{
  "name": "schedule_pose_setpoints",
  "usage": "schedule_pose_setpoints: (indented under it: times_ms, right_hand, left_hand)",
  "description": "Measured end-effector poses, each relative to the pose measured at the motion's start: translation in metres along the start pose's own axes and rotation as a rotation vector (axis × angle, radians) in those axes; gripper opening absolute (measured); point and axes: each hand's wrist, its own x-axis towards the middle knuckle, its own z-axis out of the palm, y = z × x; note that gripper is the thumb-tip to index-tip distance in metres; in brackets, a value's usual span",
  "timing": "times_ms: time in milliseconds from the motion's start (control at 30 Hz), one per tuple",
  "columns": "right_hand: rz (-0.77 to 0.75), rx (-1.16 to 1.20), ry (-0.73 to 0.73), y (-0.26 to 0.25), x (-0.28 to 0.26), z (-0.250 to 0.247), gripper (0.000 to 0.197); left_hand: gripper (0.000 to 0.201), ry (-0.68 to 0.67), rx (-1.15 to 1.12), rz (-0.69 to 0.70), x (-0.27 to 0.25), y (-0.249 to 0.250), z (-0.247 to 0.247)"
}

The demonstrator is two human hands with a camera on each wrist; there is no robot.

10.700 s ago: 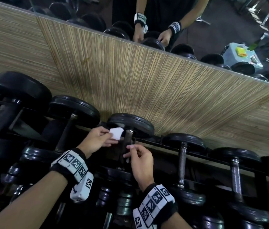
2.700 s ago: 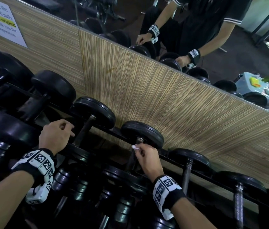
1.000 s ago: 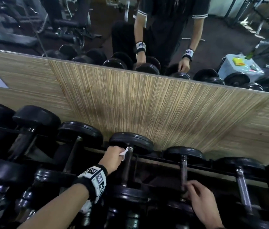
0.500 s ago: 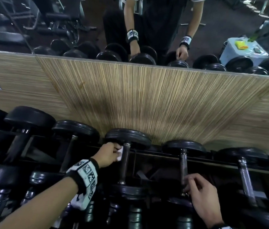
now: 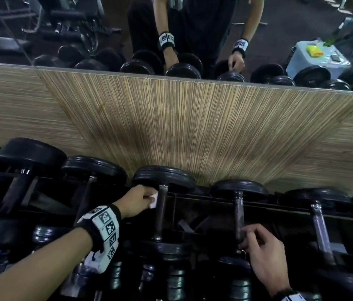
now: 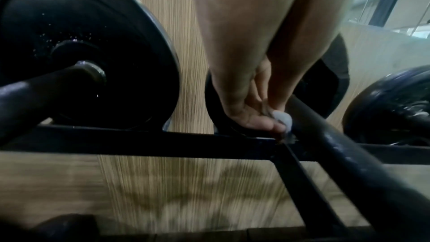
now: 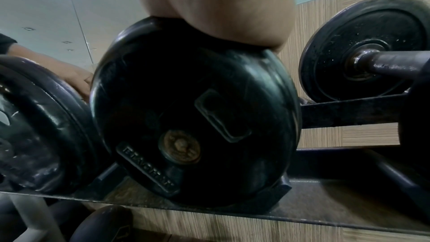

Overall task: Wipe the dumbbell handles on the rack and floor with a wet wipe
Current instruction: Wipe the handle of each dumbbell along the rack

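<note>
Wet wipe (image 5: 152, 199) unmoved since before — left grip (image 5: 135, 200) pinching it, right grip (image 5: 264, 255) curled round neighbouring handle (image 5: 239, 216).

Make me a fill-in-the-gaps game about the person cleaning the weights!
1. The wet wipe is held by the ____ hand.
2. The wipe is pressed against a dumbbell ____.
3. The right hand touches the next handle on the ____ side of it.
4. The wall panel behind the rack looks like ____.

Missing words: left; handle; right; wood
</note>
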Motion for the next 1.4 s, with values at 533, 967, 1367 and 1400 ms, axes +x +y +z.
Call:
schedule_pose_setpoints:
  times_ms: [533, 967, 1367, 1400]
  right_hand:
    - [0.001, 0.003, 0.041, -0.003, -0.002, 0.002, 0.024]
    - [-0.027, -0.008, 0.062, -0.011, -0.006, 0.0, 0.028]
    - [-0.018, -0.042, 0.09, -0.016, -0.008, 0.002, 0.027]
    - [-0.016, -0.054, 0.096, -0.015, -0.008, 0.004, 0.026]
  left_hand:
    - [0.043, 0.148, -0.254, -0.024, 0.007, -0.002, 0.006]
    - [0.022, -0.028, -0.297, -0.179, 0.001, -0.017, 0.015]
    - [0.026, 0.121, -0.332, -0.175, -0.006, -0.028, 0.023]
    - [0.025, 0.116, -0.33, -0.171, -0.006, -0.029, 0.023]
